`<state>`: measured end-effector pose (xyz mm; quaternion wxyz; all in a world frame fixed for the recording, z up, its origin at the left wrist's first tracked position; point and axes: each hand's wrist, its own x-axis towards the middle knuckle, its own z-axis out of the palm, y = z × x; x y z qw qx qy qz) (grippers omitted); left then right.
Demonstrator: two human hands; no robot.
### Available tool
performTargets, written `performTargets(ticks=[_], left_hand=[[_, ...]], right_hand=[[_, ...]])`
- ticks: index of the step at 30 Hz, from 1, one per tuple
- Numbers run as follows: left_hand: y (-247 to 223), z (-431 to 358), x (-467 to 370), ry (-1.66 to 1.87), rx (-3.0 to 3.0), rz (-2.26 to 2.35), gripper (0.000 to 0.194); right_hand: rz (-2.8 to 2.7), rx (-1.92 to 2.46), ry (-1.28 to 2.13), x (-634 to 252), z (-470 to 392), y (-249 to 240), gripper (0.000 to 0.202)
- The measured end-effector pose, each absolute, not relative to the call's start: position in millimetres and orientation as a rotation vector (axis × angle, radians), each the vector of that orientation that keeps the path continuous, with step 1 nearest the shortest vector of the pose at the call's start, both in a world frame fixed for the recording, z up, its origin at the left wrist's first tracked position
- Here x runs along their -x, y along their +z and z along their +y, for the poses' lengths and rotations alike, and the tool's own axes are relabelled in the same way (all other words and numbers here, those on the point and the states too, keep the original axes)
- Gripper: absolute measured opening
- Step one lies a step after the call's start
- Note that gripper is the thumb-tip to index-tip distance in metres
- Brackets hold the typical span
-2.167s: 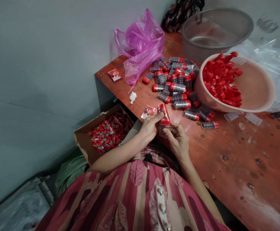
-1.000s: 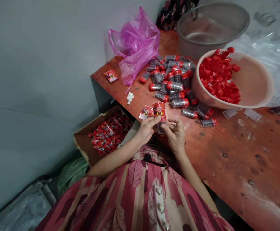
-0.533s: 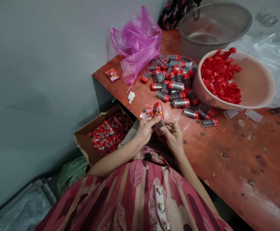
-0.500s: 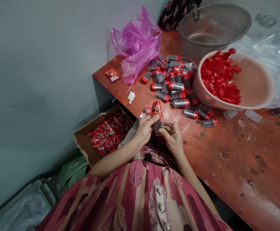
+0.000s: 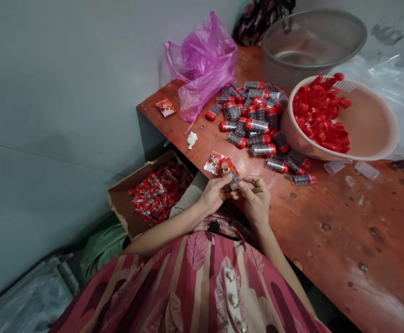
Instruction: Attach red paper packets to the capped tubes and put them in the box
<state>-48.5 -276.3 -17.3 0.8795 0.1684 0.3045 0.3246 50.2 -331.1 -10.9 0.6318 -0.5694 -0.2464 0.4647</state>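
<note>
Crumpled translucent magenta plastic bag [image 5: 208, 60], left of round grey basin [image 5: 281, 72]; small crumpled white scrap [image 5: 192, 139] nearer.

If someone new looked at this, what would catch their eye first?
Probably the bright pink bag at the left end of the table by the wall. Next, the heap of red-ended clear tubes beside the pale pink bowl of red plastic pieces. Nearer, the left hand and right hand hold a red-printed packet at the table's near edge.

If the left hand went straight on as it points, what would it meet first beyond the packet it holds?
Probably the right hand, just across the packet from the left hand; exact depth is hard to judge from this single view.
</note>
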Motion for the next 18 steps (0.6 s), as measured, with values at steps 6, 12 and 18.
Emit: performTargets(ticks=[6, 12, 18], left_hand=[[-14, -273, 53, 0.712, -0.431, 0.687, 0.031], [-14, -279, 62, 0.648, -0.429, 0.609, 0.025], [-16, -280, 94, 0.713, -0.373, 0.619, 0.025]], right_hand=[[-0.628, 1.266, 1.113, -48, -330, -15, 0.027], [-0.616, 1.242, 1.221, -55, -321, -19, 0.033], [-0.724, 1.232, 1.388, -45, -310, -19, 0.032]])
